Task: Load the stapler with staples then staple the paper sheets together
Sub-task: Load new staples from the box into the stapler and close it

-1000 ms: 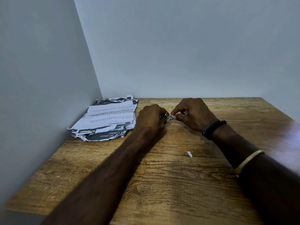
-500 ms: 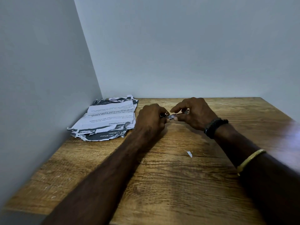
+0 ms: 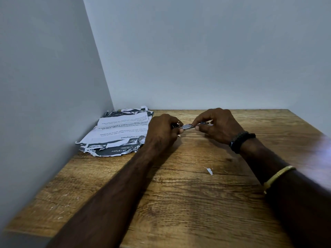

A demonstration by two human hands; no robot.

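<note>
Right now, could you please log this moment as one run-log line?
stage: loading; left hand: grips left end of silver strip; right hand: pinches its right end; paper sheets: by left wall

The left hand (image 3: 162,133) is curling round a small metal object (image 3: 176,125), hiding nearly all of it. The silver strip (image 3: 187,126) that the right hand (image 3: 220,126) is pinching is showing too small to identify. The left hand is also covering the nearest edge of the paper sheets (image 3: 118,133). Both forearms are running off the bottom edge, the right one blurring.
</note>
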